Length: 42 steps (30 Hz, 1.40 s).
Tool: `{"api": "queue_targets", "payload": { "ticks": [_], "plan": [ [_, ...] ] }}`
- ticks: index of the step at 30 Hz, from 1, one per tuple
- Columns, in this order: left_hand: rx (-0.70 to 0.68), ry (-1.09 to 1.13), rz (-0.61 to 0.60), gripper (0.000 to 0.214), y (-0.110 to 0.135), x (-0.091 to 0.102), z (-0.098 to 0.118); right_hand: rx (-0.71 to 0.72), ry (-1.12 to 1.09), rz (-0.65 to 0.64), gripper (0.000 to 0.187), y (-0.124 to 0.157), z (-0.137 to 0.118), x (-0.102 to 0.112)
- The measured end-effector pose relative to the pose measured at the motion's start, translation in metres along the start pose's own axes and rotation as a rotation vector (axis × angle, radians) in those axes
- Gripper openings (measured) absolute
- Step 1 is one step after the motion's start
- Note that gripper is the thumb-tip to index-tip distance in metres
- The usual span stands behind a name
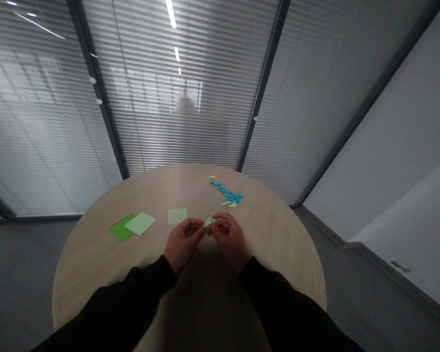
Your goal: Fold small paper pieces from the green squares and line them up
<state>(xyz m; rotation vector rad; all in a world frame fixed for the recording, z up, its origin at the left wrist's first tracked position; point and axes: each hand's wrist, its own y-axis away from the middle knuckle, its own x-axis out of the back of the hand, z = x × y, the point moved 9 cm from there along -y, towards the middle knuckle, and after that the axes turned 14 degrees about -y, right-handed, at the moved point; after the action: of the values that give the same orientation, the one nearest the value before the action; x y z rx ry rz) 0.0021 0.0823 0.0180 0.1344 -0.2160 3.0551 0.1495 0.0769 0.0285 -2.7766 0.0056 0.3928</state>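
Between my two hands, over the near middle of the round table, is a small folded piece of pale green paper (209, 223). My left hand (183, 241) pinches its left side between thumb and fingers. On the other side, my right hand (230, 238) grips it the same way, fingers curled. The paper's upper part shows as a peaked shape; its lower edge is partly hidden by my fingertips. Just beyond my left hand lies a flat pale green sheet (177, 215).
Further left, a pale green square sheet (141, 223) overlaps bright green paper (121, 231) with a reddish edge behind. Past my right hand, several blue folded paper pieces (227, 192) trail toward a yellow one (213, 177). Pale green folded pieces (233, 204) lie at their near end. Blinds stand behind the wooden table (282, 244).
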Motion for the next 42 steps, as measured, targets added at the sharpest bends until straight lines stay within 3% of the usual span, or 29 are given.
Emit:
{"api": "queue_targets", "payload": {
  "ticks": [13,27,33,42],
  "plan": [
    [-0.055,-0.14,0.01,0.023,0.001,0.002,0.009,-0.083,-0.001,0.018,0.027,0.0,0.008,0.004],
    [-0.059,-0.227,-0.025,0.02,0.005,0.0,0.013,-0.297,-0.259,0.089,0.026,0.001,0.029,0.012],
    [-0.087,-0.162,-0.037,0.023,0.004,-0.004,0.014,-0.259,-0.269,0.115,0.026,0.002,0.023,0.01],
    [-0.053,-0.122,-0.03,0.027,0.002,-0.003,0.007,-0.178,-0.084,0.144,0.027,0.002,0.017,0.01]
  ]
}}
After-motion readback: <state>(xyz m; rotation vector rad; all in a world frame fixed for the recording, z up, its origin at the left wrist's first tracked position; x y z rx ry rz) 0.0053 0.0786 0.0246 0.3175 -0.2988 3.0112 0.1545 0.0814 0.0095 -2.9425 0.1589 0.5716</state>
